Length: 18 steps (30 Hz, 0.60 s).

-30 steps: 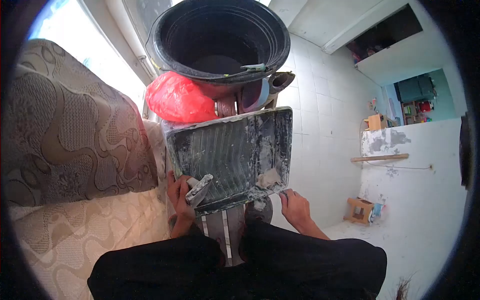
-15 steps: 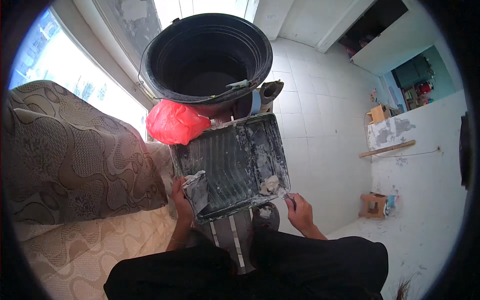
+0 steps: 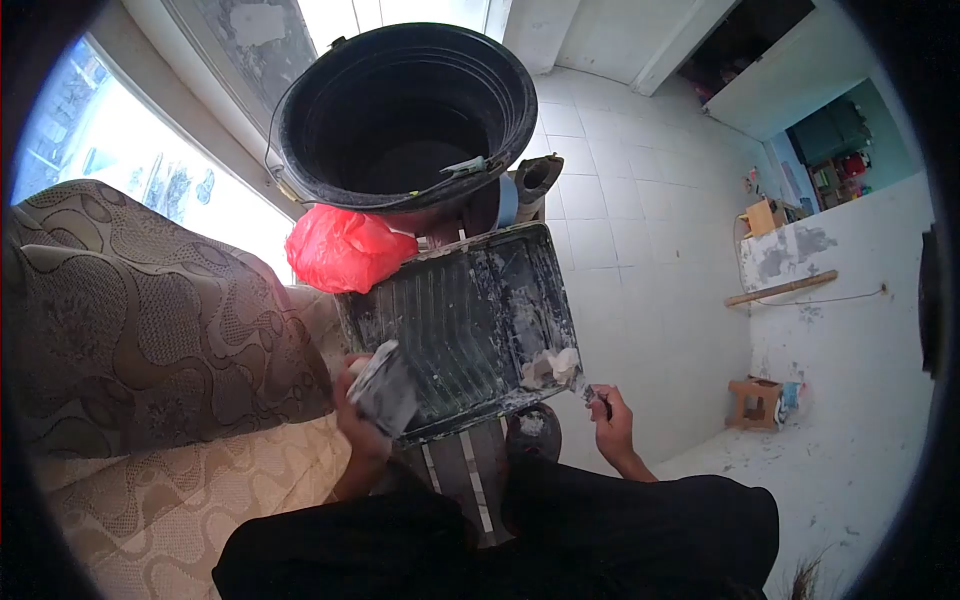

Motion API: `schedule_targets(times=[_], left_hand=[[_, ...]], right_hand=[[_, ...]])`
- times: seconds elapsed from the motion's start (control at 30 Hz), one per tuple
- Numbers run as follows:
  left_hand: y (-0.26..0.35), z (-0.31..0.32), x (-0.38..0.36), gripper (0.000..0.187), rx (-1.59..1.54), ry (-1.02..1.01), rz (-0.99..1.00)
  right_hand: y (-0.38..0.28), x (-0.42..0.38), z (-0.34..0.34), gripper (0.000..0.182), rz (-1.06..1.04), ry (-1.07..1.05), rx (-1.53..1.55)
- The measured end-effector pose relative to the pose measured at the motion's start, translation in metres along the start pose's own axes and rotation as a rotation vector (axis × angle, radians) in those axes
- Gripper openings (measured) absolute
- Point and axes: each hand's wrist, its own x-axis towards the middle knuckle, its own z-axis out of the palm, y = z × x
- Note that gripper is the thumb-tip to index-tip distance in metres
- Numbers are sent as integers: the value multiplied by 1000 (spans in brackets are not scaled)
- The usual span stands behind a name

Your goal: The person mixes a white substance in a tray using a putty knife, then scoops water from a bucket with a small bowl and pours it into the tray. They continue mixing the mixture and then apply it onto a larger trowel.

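A black paint tray (image 3: 455, 335), smeared with dried white residue, lies in front of my knees. My left hand (image 3: 362, 432) is closed around a wide flat putty blade (image 3: 386, 398), tilted over the tray's near left corner and blurred, with pale putty along its upper edge. At the near right corner, my right hand (image 3: 613, 428) grips the handle of a putty knife (image 3: 588, 392). The knife's tip meets a lump of whitish putty (image 3: 550, 368) in the tray; its blade is mostly hidden.
Beyond the tray stands a big black bucket (image 3: 410, 120) with a tool on its rim. A red plastic bag (image 3: 348, 248) sits against the tray's far left corner. Patterned fabric (image 3: 160, 320) covers the left side. White floor tiles (image 3: 620, 230) extend to the right.
My left hand has turned the putty blade to a steeper tilt. My right hand has shifted slightly right with the putty knife, and the putty at its tip has changed shape.
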Motion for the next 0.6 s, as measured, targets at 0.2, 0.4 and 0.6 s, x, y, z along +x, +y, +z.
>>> schedule_targets(times=[0.2,0.4,0.6], left_hand=[[-19,47,28,38,-291,72,-816],[-41,74,21,41,-326,22,-1023],[-54,92,29,39,-211,-11,-1091]], right_hand=[[-1,4,-6,22,-20,32,20],[-4,1,-7,23,-4,38,33],[1,3,-8,26,14,-25,59]])
